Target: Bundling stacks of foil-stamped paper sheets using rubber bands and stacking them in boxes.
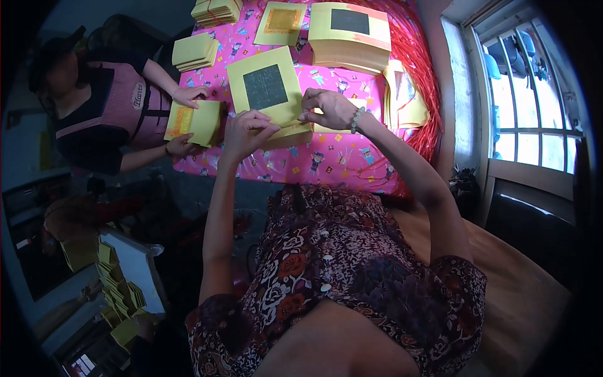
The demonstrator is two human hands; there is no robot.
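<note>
In front of me a stack of yellow paper sheets (289,115) lies on the table, its top sheet printed with a dark square. At the stack's near left corner, my left hand (249,133) has thumb and forefinger closed on the paper's edge. My right hand (330,109), with a beaded bracelet at the wrist, pinches the same near edge at its right corner. The top sheet's near edge looks slightly raised between the two hands. How many sheets the fingertips hold is hidden.
A pink patterned cloth (276,164) covers the table. Behind stands a taller yellow paper stack (349,53); red plastic strands (428,75) hang along the right. At left, a co-worker's hands hold a yellow bundle (202,122). More yellow bundles (195,51) lie at the far left.
</note>
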